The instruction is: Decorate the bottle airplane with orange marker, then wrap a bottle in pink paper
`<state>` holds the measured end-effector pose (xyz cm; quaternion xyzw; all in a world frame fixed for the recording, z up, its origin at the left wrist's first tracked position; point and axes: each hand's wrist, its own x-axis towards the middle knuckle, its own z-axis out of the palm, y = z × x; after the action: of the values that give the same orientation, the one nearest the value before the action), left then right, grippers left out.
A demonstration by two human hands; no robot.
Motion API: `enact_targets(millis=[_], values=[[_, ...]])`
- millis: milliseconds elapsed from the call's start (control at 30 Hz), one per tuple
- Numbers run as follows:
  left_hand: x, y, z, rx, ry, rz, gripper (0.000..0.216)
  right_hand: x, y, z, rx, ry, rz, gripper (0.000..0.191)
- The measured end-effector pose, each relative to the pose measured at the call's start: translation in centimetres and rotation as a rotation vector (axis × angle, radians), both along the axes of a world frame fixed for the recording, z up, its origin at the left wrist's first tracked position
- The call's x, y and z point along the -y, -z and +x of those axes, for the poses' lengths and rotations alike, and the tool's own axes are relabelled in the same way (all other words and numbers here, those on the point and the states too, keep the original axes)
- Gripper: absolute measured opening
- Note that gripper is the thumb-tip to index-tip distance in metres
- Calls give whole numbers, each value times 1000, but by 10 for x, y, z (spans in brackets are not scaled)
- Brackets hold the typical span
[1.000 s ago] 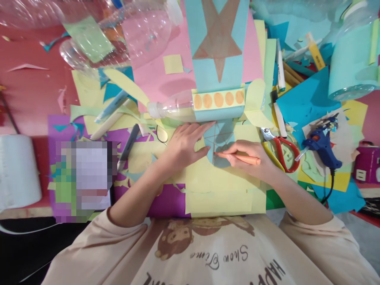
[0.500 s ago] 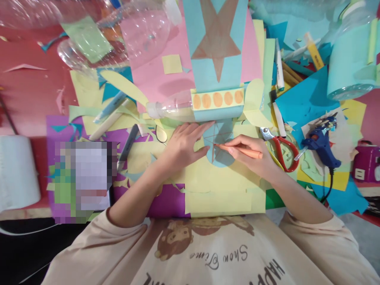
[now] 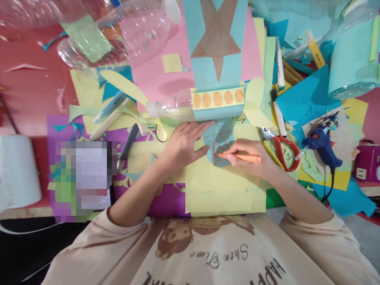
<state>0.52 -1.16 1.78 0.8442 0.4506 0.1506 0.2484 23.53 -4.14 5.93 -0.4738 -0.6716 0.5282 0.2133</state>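
A light blue paper circle [image 3: 220, 136] with a star outline drawn on it lies on yellow paper [image 3: 219, 186] at the table's middle. My left hand [image 3: 182, 144] rests flat on the yellow sheet, fingers spread, fingertips holding down the circle's left edge. My right hand [image 3: 252, 156] is closed around an orange pencil [image 3: 239, 157], whose tip touches the lower left part of the circle. Just beyond the circle lies a clear plastic bottle [image 3: 175, 107] wrapped in a band with orange dots [image 3: 218, 99].
Red-handled scissors [image 3: 282, 148] and a blue glue gun [image 3: 322, 146] lie to the right. Marker pens [image 3: 279, 67], blue and pink paper sheets, a blue sheet with a brown star [image 3: 218, 37], and clear bottles [image 3: 118, 35] crowd the back. A white roll [image 3: 18, 170] stands far left.
My right hand moved the pencil tip up the circle and back down to its lower left. My left hand has stayed in place.
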Motion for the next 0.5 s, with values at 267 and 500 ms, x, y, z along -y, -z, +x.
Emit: enact_targets(millis=[267,500], values=[[0,1,0,2,3,26,54,0,-1,-1,49,-56,4,9],[1,1,0,-16,-11,17,54,1,2,1,45,-71,-18,7]])
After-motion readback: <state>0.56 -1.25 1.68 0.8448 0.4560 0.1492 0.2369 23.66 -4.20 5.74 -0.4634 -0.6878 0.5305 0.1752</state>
